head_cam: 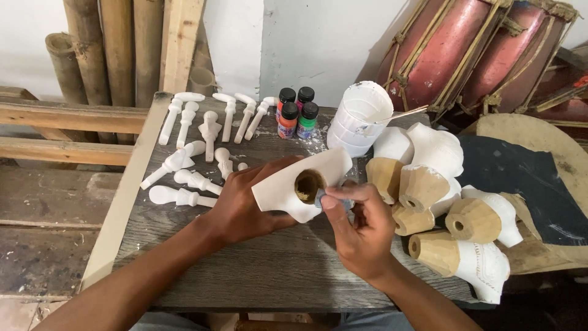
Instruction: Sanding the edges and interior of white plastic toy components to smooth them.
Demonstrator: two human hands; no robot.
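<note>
From the head camera, the left hand [245, 205] is clamped around a white carved piece [303, 184] held above the grey wooden table [245, 270], its long axis running left to right and its hollow hole facing the camera. The right hand [361, 224] is closed, pinching what looks like a small blue-grey scrap of sandpaper [327, 199] against the hole's lower rim. White pegs [202, 147] lie beyond the left hand.

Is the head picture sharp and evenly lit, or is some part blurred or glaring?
Head view: soft, even light with faint shadows; the white carved piece in the left hand is sharp, the right hand slightly soft; no strong glare, though the white bucket looks bright; the table edge bends slightly from the wide lens.
</note>
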